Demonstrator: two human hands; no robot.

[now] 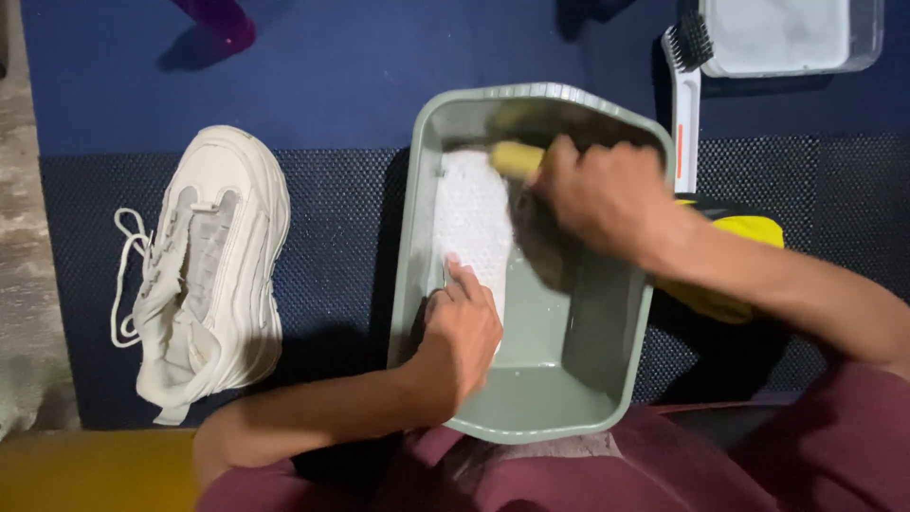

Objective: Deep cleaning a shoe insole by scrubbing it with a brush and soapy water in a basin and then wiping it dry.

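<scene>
Dim overhead light; deep shadows beside the basin [417,284]; right hand [607,194] motion-blurred; corners dark, colours saturated.

The tub [607,379] is a dull grey-green, and the insole [471,223] lying in it is white with a fine dotted pattern, while the brush [517,159] over it has a pale yellow handle. The shoe [213,270] beside the tub is off-white all over, laces included, and lies on a dark blue mat [332,256] with a small woven-looking grid. Farther off, a white brush [684,95] carries black bristles and an orange stripe, next to a yellow cloth [749,232].
</scene>
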